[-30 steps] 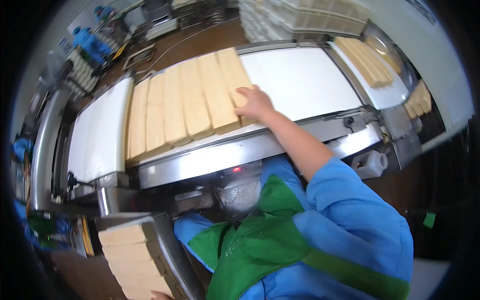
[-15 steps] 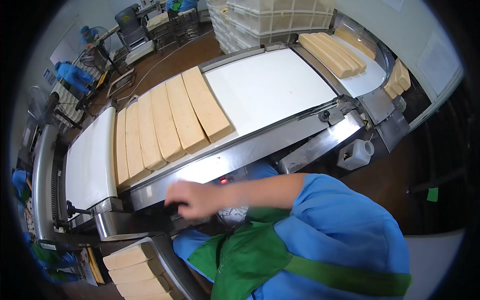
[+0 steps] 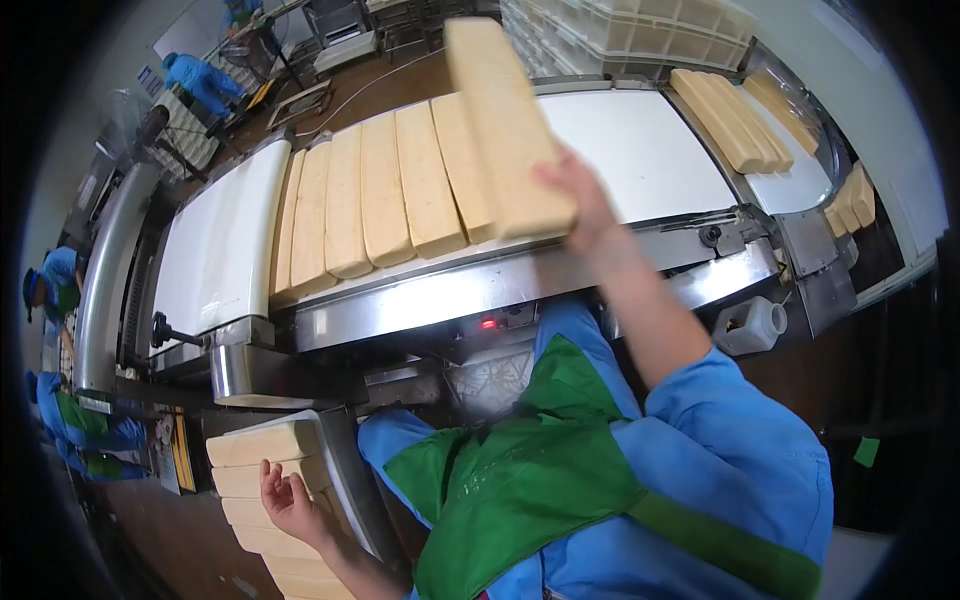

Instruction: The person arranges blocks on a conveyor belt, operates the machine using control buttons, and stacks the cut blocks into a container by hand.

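White belt (image 3: 650,155), pale block (image 3: 505,130) held up

At far left are co-workers (image 3: 65,410) in blue. The left hand (image 3: 292,503), fingers loosely curled around nothing, is at the lower blocks (image 3: 245,450); whether it touches them I cannot tell. A row of blocks (image 3: 375,190) lies on the belt. Above its right end, the right hand (image 3: 580,195) grasps the pale block's near end.

Blue sleeve (image 3: 735,425), green apron (image 3: 540,475)

Right hand (image 3: 582,200) extended, gripping; left hand (image 3: 290,503) low, loosely curled.
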Demonstrator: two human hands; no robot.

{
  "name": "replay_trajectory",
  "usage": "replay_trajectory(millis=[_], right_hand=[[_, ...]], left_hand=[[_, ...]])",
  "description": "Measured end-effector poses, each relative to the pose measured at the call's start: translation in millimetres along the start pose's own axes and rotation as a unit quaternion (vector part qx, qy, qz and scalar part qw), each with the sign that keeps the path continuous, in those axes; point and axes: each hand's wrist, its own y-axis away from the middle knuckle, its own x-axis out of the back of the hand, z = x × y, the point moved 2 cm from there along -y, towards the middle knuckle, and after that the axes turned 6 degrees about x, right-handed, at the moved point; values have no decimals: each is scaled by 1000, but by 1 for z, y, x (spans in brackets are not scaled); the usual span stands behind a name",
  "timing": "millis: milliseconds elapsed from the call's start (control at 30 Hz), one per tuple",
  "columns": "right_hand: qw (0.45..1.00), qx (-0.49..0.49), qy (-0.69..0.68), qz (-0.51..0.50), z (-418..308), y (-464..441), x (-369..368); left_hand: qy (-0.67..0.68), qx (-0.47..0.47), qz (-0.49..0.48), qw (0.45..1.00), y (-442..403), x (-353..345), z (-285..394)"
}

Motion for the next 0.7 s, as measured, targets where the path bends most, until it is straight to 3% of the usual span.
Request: replay_trajectory(millis=[67, 100, 167, 200, 267, 367, 467, 500, 533, 600, 633, 667, 700], right_hand=[[964, -90, 234, 90, -1, -40, 82], [919, -112, 362, 111, 2, -48, 105], [717, -63, 693, 43, 29, -52, 135], [622, -51, 781, 28, 32, -43, 123], [625, -80, 776, -15, 36, -34, 96], [630, -72, 770, -66, 59, -39, 55], [655, -49, 752, -58, 83, -60, 47], [667, -41, 742, -49, 90, -69, 51], [659, -32, 749, -49, 98, -75, 59], [661, -28, 749, -42, 107, -77, 65], [675, -12, 735, -59, 113, -81, 76], [749, -30, 657, -81, 109, -82, 73], [746, 63, 655, -102, 125, -89, 108]], left_hand=[[-33, 19, 66, 997, 3, 41, -38], [-110, 69, 92, 987, 7, 56, -45], [-260, 170, 141, 940, 19, 85, -57], [-336, 173, 149, 914, 26, 104, -68], [-485, 177, 161, 841, 37, 141, -89], [-640, 279, 132, 704, 43, 156, -86], [-616, 318, 163, 702, 29, 135, -64], [-555, 357, 228, 716, 23, 143, -79], [-496, 385, 230, 743, 16, 158, -97], [-527, 355, 257, 728, 14, 179, -133], [-553, 366, 253, 704, 13, 156, -106], [-528, 354, 279, 720, 19, 142, -91], [-503, 337, 302, 736, 26, 139, -81]])
